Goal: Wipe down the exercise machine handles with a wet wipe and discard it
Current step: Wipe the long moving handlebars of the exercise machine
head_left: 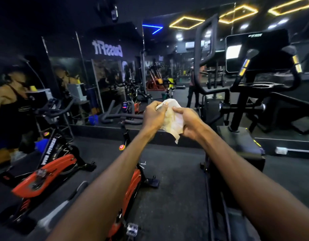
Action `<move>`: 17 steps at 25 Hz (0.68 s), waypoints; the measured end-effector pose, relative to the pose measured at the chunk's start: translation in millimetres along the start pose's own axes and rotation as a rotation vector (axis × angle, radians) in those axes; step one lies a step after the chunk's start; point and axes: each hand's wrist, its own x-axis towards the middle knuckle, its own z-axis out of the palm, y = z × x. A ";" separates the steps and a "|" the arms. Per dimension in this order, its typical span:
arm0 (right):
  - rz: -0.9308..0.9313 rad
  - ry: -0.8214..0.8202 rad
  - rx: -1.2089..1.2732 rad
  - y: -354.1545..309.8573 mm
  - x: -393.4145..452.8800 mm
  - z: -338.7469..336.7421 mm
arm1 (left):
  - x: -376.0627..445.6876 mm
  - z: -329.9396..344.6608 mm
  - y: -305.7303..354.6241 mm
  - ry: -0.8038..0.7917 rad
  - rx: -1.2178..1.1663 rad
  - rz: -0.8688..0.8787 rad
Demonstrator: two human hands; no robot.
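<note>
A crumpled white wet wipe (172, 119) is held between both my hands at arm's length, mid-frame. My left hand (154, 115) pinches its upper left part, my right hand (189, 121) grips its right side, and a loose corner hangs below. To the right stands a black elliptical machine with a tall curved moving handle (205, 49), two fixed grips with shiny sensor plates (244, 66) and a dark console (258, 49). Neither hand touches the machine.
An orange-and-black spin bike (131, 180) stands directly under my arms, another (45, 171) to the left with a person beside it. A mirror wall (115, 75) runs along the back behind a low ledge. Dark rubber floor (176, 188) lies between the machines.
</note>
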 end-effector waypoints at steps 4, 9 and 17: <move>-0.037 0.090 0.080 -9.8 69.6 -7.5 | 65.7 16.6 -27.2 -0.059 -0.142 0.028; -0.128 0.255 0.159 -31.7 160.7 -19.5 | 170.9 56.0 -53.4 -0.089 -0.092 0.110; -0.239 0.207 0.300 -83.6 265.9 -88.1 | 302.9 161.0 -69.9 -0.260 0.028 0.304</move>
